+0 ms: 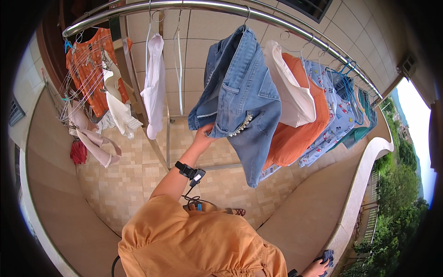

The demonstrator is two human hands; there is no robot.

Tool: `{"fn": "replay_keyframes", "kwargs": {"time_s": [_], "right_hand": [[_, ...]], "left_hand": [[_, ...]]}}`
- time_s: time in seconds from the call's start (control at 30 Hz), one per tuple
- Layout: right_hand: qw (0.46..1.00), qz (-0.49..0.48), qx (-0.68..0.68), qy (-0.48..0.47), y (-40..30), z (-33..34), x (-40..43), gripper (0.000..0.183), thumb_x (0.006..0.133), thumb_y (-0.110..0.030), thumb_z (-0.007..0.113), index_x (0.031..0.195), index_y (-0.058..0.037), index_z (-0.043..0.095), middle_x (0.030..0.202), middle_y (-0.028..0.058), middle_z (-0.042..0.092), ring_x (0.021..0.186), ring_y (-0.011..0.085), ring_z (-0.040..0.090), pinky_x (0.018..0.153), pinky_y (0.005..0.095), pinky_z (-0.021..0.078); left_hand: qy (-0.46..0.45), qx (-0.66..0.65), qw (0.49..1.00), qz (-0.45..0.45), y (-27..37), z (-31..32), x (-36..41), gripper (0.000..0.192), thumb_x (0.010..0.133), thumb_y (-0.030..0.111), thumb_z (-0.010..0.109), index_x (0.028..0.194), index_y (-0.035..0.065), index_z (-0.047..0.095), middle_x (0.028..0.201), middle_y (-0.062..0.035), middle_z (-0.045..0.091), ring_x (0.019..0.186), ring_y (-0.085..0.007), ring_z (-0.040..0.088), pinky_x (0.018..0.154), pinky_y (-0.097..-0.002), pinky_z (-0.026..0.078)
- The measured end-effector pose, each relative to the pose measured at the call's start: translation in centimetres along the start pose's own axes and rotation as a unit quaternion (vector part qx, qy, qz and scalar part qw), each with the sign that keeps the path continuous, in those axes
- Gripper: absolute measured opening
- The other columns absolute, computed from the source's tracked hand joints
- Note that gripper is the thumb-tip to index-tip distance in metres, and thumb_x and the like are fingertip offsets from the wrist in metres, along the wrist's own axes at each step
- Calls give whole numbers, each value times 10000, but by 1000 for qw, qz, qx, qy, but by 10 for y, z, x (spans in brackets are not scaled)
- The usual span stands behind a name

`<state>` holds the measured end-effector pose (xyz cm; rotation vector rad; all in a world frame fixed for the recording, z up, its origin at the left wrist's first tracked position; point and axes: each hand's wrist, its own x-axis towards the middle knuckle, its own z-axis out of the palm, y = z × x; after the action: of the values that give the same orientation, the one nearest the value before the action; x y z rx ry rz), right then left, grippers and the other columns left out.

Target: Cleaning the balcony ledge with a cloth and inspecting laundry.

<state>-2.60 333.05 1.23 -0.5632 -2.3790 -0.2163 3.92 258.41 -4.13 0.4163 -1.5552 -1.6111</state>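
Note:
Blue denim jeans (249, 104) with a row of pearl-like beads hang from a hook on the steel rail (214, 5). My left hand (206, 133) grips their waistband at its lower left edge; part of the fingers is hidden by the denim. Far off at the lower right, my right hand (316, 268) rests at the ledge of the balcony wall, closed on a dark blue cloth (327, 258). Beside the jeans hang a pale pink garment (289, 86) and an orange knit top (304, 128). An empty white hanger (180, 72) is to their left.
Patterned blue clothes (332, 121) and blue hangers (342, 74) crowd the rail's right part. At left are a wire clip rack (83, 79), an orange patterned garment (91, 69) and a white garment (154, 86). The curved parapet (349, 204) bounds the right side, with greenery beyond.

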Motion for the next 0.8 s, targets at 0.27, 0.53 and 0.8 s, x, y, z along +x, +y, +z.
{"fn": "replay_keyframes", "kwargs": {"time_s": [0.27,0.53,0.8], "right_hand": [[998,10,22,-60,3,-3,2,423,930,-455,535,1158,-159,734,1172,189,664,970,440,624,773,624,479],[985,98,-21,-139,26,56,8,463,981,-381,497,1419,-273,600,1441,95,580,1152,377,626,916,552,508],[983,111,-34,-143,32,66,8,481,986,-423,491,1449,-317,565,1497,69,545,1246,356,584,970,593,464]], "left_hand": [[-97,118,970,189,93,-7,-13,297,747,61,804,1030,0,739,1189,-147,698,1122,-308,670,959,-386,504],[-174,131,930,297,122,11,-25,388,715,83,809,1080,-4,708,1326,-158,643,1273,-323,589,1036,-409,446],[-54,-283,957,23,95,25,-18,401,1117,260,444,1465,62,471,1449,-60,565,1296,-209,574,1069,-401,478]]}}
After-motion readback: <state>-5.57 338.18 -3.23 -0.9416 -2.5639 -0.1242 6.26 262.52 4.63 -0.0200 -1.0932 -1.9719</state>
